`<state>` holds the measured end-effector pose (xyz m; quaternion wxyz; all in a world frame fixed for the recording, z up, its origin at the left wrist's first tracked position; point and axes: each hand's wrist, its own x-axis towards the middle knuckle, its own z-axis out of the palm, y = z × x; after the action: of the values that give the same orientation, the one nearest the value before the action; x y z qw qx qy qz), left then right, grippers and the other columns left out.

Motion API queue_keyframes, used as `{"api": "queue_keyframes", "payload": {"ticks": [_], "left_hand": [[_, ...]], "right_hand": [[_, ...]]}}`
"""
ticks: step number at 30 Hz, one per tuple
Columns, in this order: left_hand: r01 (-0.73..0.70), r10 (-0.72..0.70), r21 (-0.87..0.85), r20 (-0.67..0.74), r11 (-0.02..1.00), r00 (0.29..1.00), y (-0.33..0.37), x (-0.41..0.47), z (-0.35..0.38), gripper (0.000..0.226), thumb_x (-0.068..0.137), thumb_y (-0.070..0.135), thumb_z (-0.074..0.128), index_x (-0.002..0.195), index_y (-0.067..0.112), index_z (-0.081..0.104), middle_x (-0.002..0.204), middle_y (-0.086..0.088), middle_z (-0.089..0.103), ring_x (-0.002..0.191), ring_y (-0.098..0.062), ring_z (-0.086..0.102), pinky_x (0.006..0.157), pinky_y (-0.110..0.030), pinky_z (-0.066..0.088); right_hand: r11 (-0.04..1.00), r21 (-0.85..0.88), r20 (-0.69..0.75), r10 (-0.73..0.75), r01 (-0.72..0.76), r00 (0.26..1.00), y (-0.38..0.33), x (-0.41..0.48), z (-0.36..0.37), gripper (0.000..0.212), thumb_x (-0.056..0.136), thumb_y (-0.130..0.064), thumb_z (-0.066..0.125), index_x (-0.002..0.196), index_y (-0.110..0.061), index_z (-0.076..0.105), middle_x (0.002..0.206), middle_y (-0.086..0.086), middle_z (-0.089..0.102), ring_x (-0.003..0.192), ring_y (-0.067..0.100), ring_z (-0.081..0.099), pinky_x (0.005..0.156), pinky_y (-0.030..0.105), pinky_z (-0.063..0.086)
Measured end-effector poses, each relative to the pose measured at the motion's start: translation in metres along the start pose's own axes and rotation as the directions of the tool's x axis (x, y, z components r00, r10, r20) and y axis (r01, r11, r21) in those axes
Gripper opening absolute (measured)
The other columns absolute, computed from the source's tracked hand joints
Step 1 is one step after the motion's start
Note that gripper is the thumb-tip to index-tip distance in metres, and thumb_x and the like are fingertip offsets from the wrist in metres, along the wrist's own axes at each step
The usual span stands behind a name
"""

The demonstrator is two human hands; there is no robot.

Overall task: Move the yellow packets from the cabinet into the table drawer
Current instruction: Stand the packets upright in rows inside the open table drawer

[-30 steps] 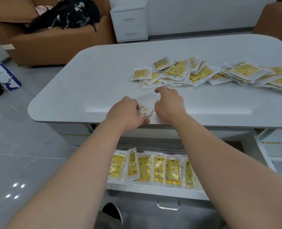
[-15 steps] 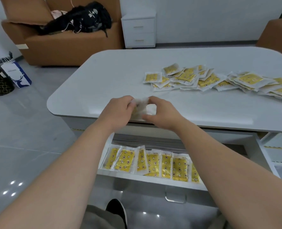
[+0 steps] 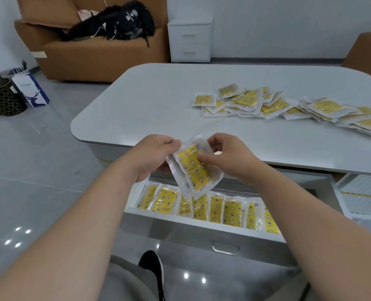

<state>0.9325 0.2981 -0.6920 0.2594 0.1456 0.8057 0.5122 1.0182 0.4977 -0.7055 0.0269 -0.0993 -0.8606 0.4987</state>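
Observation:
A small stack of yellow packets in clear wrappers hangs tilted above the open table drawer. My left hand grips its upper left edge, and my right hand pinches its upper right part, thumb on the front. Inside the drawer stands a row of several yellow packets, side by side. On the white table a loose pile of several more yellow packets spreads across the right half.
A second drawer stands open at the right. Behind the table are a brown sofa with a black bag, a white two-drawer cabinet and a brown chair. A basket and paper bag sit on the floor at left.
Both hands lifted the packets off the table's front edge and brought them down toward me over the drawer, turning the yellow face into view. My head has moved back.

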Motion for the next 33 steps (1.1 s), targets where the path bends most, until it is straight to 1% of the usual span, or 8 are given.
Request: {"api": "queue_keyframes", "payload": {"ticks": [3, 8, 11, 14, 17, 24, 29, 33], "left_hand": [[0.034, -0.032, 0.045, -0.036, 0.998, 0.999, -0.009, 0.0, -0.004, 0.024, 0.096, 0.037, 0.064, 0.095, 0.016, 0.077, 0.103, -0.007, 0.076, 0.108, -0.032, 0.067, 0.101, -0.054, 0.05], [0.056, -0.027, 0.241, -0.121, 0.969, 0.992, -0.019, 0.009, -0.008, 0.021, 0.099, 0.029, 0.06, 0.094, 0.013, 0.073, 0.096, -0.012, 0.074, 0.09, -0.031, 0.071, 0.085, -0.047, 0.06], [0.072, 0.016, 0.552, -0.154, 0.831, 0.988, -0.027, 0.02, -0.008, 0.021, 0.099, 0.031, 0.058, 0.086, 0.02, 0.069, 0.086, -0.002, 0.07, 0.073, -0.018, 0.067, 0.067, -0.032, 0.055], [0.095, -0.045, 0.606, -0.097, 0.79, 0.994, -0.037, 0.032, -0.006, 0.019, 0.099, 0.033, 0.057, 0.087, 0.023, 0.068, 0.087, 0.0, 0.07, 0.073, -0.015, 0.063, 0.058, -0.027, 0.046], [0.077, -0.111, 0.639, 0.014, 0.765, 0.994, -0.051, 0.048, 0.003, 0.019, 0.098, 0.036, 0.059, 0.091, 0.023, 0.071, 0.089, 0.001, 0.07, 0.08, -0.015, 0.064, 0.068, -0.03, 0.053], [-0.074, -0.171, 0.774, 0.23, 0.628, 0.958, -0.065, 0.075, 0.046, 0.017, 0.099, 0.036, 0.059, 0.1, 0.023, 0.07, 0.084, 0.01, 0.062, 0.081, -0.013, 0.059, 0.072, -0.026, 0.042], [-0.069, -0.248, 0.856, 0.225, 0.513, 0.942, -0.073, 0.088, 0.05, 0.027, 0.096, 0.037, 0.063, 0.114, 0.019, 0.07, 0.111, 0.002, 0.067, 0.092, -0.016, 0.058, 0.077, -0.029, 0.045], [-0.051, -0.265, 0.879, 0.197, 0.474, 0.944, -0.074, 0.093, 0.05, 0.03, 0.082, 0.036, 0.08, 0.107, 0.027, 0.068, 0.108, 0.006, 0.065, 0.094, -0.016, 0.06, 0.076, -0.029, 0.048]], "right_hand": [[0.994, -0.079, -0.016, 0.07, -0.071, 0.997, 0.011, -0.004, -0.009, 0.022, 0.085, -0.023, 0.078, 0.089, -0.015, 0.058, 0.082, 0.001, 0.064, 0.074, 0.019, 0.058, 0.064, 0.028, 0.047], [0.98, -0.105, 0.128, 0.182, -0.169, 0.975, 0.02, -0.011, -0.021, 0.038, 0.087, -0.014, 0.074, 0.116, -0.026, 0.052, 0.098, 0.001, 0.071, 0.083, 0.02, 0.072, 0.063, 0.03, 0.059], [0.932, -0.339, 0.142, 0.187, -0.13, 0.972, 0.025, -0.007, -0.018, 0.021, 0.083, -0.015, 0.072, 0.102, -0.014, 0.062, 0.096, 0.007, 0.069, 0.084, 0.021, 0.067, 0.07, 0.035, 0.057], [0.907, -0.386, 0.123, 0.233, -0.17, 0.965, 0.03, -0.003, -0.01, 0.016, 0.083, -0.013, 0.068, 0.097, -0.009, 0.064, 0.096, 0.012, 0.068, 0.084, 0.025, 0.067, 0.067, 0.038, 0.056], [0.902, -0.372, 0.089, 0.272, -0.221, 0.958, 0.039, 0.003, 0.002, 0.018, 0.085, -0.011, 0.065, 0.103, -0.009, 0.063, 0.098, 0.011, 0.069, 0.09, 0.029, 0.07, 0.077, 0.045, 0.061], [0.862, -0.352, 0.073, 0.414, -0.365, 0.907, 0.067, 0.01, 0.025, 0.02, 0.084, -0.008, 0.069, 0.103, -0.008, 0.061, 0.097, 0.01, 0.069, 0.085, 0.023, 0.07, 0.066, 0.034, 0.058], [0.845, -0.258, 0.109, 0.506, -0.468, 0.855, 0.085, 0.01, 0.033, 0.044, 0.082, -0.002, 0.075, 0.122, -0.013, 0.058, 0.103, 0.008, 0.068, 0.091, 0.025, 0.069, 0.069, 0.032, 0.06], [0.843, -0.205, 0.115, 0.525, -0.497, 0.843, 0.091, 0.012, 0.036, 0.04, 0.085, -0.003, 0.074, 0.116, -0.017, 0.055, 0.105, 0.008, 0.067, 0.096, 0.027, 0.069, 0.078, 0.036, 0.062]]}}
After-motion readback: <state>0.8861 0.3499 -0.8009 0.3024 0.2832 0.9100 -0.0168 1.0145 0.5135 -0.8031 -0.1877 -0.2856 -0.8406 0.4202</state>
